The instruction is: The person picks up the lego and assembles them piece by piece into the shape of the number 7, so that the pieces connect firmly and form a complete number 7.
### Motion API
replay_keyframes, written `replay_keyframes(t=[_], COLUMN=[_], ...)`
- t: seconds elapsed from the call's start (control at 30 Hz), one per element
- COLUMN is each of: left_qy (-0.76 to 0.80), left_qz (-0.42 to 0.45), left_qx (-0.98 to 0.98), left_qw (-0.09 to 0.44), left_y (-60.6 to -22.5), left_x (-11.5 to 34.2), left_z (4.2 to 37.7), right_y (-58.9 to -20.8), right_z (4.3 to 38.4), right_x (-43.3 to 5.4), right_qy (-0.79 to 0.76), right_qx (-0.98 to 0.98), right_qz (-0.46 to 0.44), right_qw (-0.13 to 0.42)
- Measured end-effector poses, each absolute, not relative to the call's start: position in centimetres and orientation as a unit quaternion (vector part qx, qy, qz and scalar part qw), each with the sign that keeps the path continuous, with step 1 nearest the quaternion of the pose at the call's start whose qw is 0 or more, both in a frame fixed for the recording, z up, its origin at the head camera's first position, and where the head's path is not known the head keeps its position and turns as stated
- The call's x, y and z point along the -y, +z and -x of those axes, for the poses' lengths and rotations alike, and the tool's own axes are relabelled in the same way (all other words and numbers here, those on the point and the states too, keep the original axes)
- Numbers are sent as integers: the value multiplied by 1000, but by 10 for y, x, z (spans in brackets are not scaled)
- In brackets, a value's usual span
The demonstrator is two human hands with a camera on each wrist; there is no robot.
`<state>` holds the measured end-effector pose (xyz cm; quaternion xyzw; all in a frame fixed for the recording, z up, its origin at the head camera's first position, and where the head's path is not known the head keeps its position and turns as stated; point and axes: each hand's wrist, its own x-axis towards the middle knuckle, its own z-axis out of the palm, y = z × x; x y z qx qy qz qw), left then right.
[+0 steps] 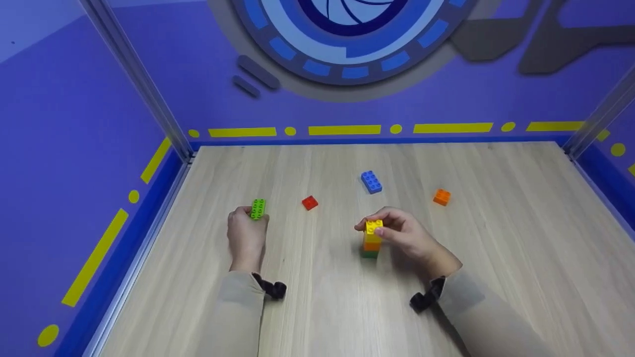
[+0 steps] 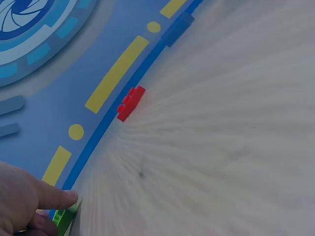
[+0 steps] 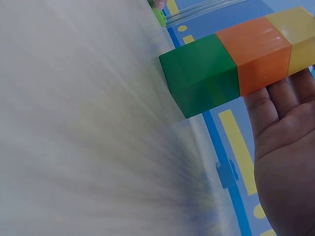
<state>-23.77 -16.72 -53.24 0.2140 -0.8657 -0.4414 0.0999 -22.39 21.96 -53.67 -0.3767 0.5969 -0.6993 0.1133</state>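
On the near middle of the wood-grain tabletop [image 1: 317, 297], a glossy green-orange-yellow block tower [image 1: 371, 241] is upright, the right hand [image 1: 406, 235] gripping its yellow top, which the right wrist view crops! Over on the left, the left hand [image 1: 247, 237] pinches a lime-green eight-stud brick [image 1: 258, 208], half hidden by fingers (whether it touches wood, I can't tell). Beyond lie a squarish red brick [image 1: 310, 203], an oblong blue eight-stud brick [image 1: 371, 182] and a squarish orange brick [image 1: 442, 197], all smooth plastic.
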Motion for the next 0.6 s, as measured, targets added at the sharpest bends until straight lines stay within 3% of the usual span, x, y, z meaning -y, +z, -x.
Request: replay_keyframes(t=[0.6], left_qy=[-450], left_qz=[-194], left_qx=[863], left_qw=[126], left_y=[-535], left_x=[171], left_z=[240], right_y=[-535], right_z=[223], right_x=[-219], right_qy=[-691], right_qx=[-613], right_qz=[367], right_qw=[111])
